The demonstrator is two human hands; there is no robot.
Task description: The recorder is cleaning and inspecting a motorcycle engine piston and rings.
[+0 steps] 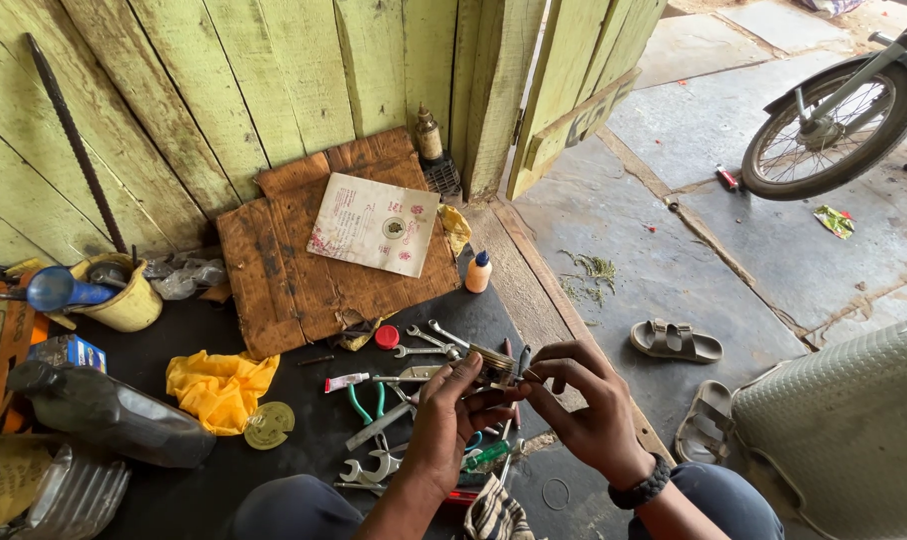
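My left hand point(446, 415) grips a small, grimy metal part point(495, 366) with a ribbed, spring-like body, held up over the black mat point(174, 490). My right hand point(584, 405) pinches at the part's right end with thumb and fingertips; a dark bead bracelet point(642, 489) circles that wrist. Below the hands lie several wrenches point(426, 346), green-handled pliers point(369, 405), a screwdriver and other small tools. My knees in dark trousers show at the bottom edge.
A yellow rag point(217, 385) and a round metal lid point(269, 424) lie left of the tools. Cardboard point(294, 280) with a paper sleeve leans on the green plank wall. Left: yellow cup, dark oil jug point(104, 410). Right: sandals point(676, 342), a motorcycle wheel point(829, 125).
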